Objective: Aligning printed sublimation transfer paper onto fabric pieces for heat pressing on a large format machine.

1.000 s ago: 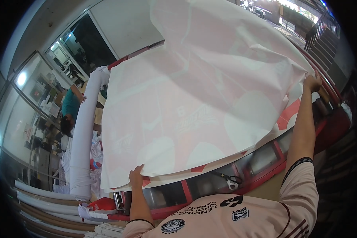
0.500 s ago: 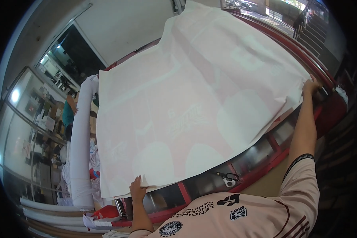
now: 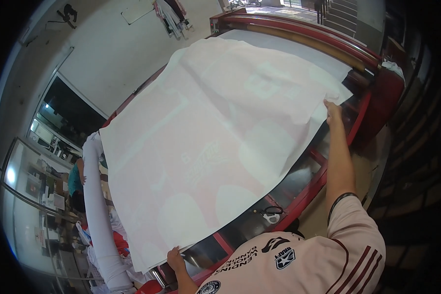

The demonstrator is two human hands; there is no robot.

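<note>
A large white sheet (image 3: pixel 191 147), with a faint pink pattern showing through it, lies over the long red-framed machine bed. Whether it is paper or cloth I cannot tell for certain. At its near edge, by the lower left corner, my left hand (image 3: pixel 175 257) pinches the border. Farther off to the right, my right hand (image 3: pixel 333 111) grips a bunched part of the right edge, which is lifted and creased there. Both arms are spread wide. A pair of scissors (image 3: pixel 272 215) with black and white handles rests on the bed's near side, touched by neither hand.
A red roller machine (image 3: pixel 298 24) runs across the far right, with a white layer (image 3: pixel 284 51) spread before it. A thick white roll (image 3: pixel 95 206) stands along the left, beside piled fabric. Behind it is another person's arm (image 3: pixel 78 174). Garments (image 3: pixel 171 17) hang on the far wall.
My right hand has drawn its edge of the sheet leftward, away from the roller, uncovering the white layer beneath. My left hand keeps its hold near the corner. The view has turned.
</note>
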